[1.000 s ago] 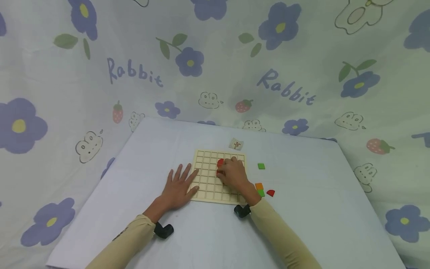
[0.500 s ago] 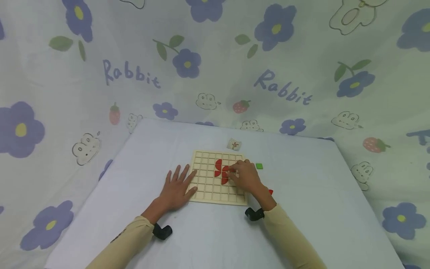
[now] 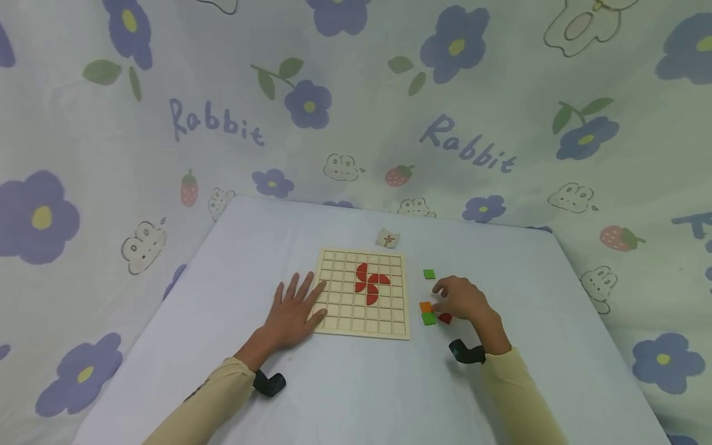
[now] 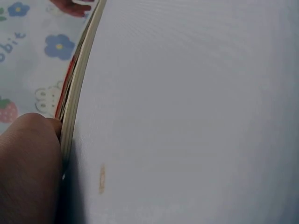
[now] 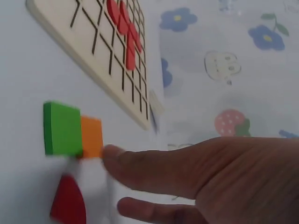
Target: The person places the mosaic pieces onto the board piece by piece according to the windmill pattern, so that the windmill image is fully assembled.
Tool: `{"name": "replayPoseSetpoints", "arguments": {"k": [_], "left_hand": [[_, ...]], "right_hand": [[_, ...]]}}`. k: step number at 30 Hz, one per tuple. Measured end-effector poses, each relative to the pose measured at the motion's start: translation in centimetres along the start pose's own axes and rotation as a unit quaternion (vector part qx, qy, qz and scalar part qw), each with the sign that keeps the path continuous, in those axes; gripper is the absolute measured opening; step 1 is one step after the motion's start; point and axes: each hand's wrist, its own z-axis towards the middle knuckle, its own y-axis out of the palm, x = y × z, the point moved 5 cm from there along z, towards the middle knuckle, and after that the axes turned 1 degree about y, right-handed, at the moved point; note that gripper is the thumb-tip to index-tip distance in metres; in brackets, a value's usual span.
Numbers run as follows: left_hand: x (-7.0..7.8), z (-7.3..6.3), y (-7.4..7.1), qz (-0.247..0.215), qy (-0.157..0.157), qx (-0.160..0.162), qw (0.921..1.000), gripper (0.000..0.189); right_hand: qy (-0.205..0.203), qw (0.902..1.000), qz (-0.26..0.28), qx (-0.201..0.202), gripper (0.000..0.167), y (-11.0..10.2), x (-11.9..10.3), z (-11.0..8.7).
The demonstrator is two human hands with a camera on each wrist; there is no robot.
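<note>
A wooden grid board (image 3: 339,312) lies flat, with several red quarter-round tiles (image 3: 372,298) in its cells forming a pinwheel. My left hand (image 3: 290,316) rests on its left edge, fingers spread. To the right of the board, my right hand (image 3: 461,301) hovers with loosely bent fingers and nothing held. In the right wrist view its thumb (image 5: 154,170) comes close to an orange square tile (image 5: 92,136); contact cannot be told. A green square tile (image 5: 65,130) adjoins the orange one. Nearby lies a loose red quarter-round tile (image 5: 69,203), partly hidden by the hand in the head view.
Another green square tile (image 3: 429,274) lies farther back, right of the board. A small card (image 3: 387,238) printed with a red pinwheel lies behind the board. A white cloth covers the table (image 3: 267,241), and a flowered curtain (image 3: 356,136) hangs behind.
My right hand has let go of a red tile on the board and moved right, to the loose tiles. The red pinwheel now shows uncovered. My left hand stays on the board's edge.
</note>
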Motion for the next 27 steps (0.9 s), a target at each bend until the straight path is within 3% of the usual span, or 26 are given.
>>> {"name": "replayPoseSetpoints", "arguments": {"k": [6,9,13,20,27], "left_hand": [[0.1,-0.1,-0.1,0.004,0.000,0.003,1.0000,0.067],[0.1,-0.3,-0.1,0.005,-0.002,0.008,1.0000,0.067],[0.1,-0.3,-0.2,0.003,-0.003,0.015,0.9999,0.067],[0.1,-0.2,-0.1,-0.008,0.002,0.012,0.9999,0.066],[0.0,-0.1,-0.2,-0.007,0.003,0.009,0.9999,0.066]], "right_hand": [[-0.010,0.9995,0.020,-0.024,0.027,0.4,1.8,-1.0],[-0.032,0.9981,0.048,-0.020,0.017,0.8,2.0,-0.8],[-0.049,0.9958,0.075,-0.021,0.016,1.2,2.2,-0.3],[-0.042,0.9921,0.111,-0.040,0.014,1.6,2.6,-0.2],[-0.035,0.9929,0.102,-0.049,0.010,2.1,2.4,0.0]]}}
